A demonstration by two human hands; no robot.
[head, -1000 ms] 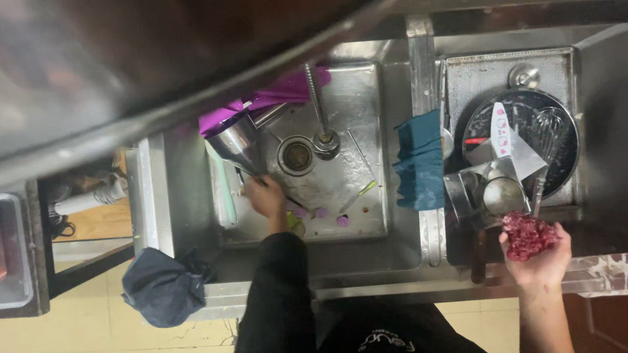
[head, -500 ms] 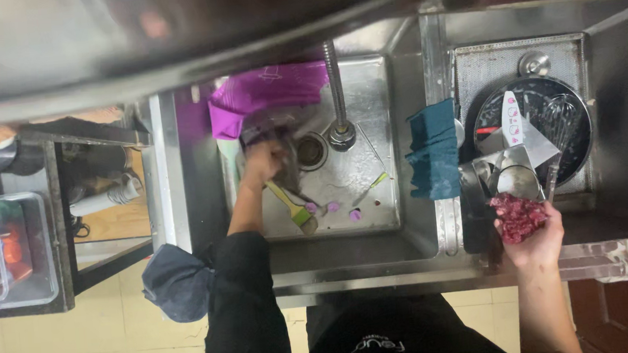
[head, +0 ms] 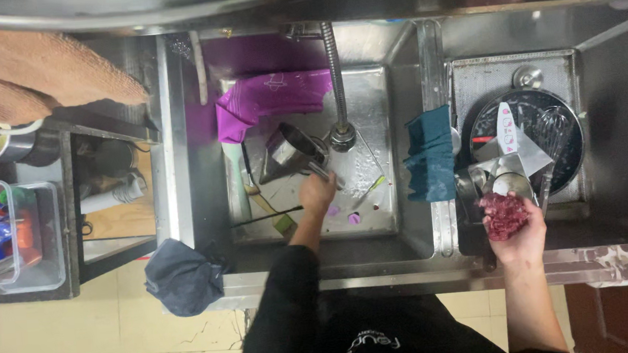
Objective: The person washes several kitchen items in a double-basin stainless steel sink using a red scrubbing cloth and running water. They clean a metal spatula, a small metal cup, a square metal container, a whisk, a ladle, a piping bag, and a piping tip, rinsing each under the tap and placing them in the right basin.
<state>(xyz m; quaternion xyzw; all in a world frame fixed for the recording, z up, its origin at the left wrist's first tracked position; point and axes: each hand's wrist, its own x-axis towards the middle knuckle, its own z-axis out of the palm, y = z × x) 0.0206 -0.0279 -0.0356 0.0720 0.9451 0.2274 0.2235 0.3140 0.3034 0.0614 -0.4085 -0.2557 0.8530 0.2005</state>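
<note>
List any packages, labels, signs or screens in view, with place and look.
White card: in the right basin on the dark pan, narrow, white with red marks.
Clear tub: far left shelf, boxy, holding blue and orange items.
No signs or screens show.

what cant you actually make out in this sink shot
- Head view: the left hand covers the handle end of the metal pot, so its grip is hidden.
- The red scrubber fills the right hand, hiding the palm and fingers.
- Items stacked in the black pan overlap; too small to identify.
- The tap hose is cut off at the top by the shelf.
</note>
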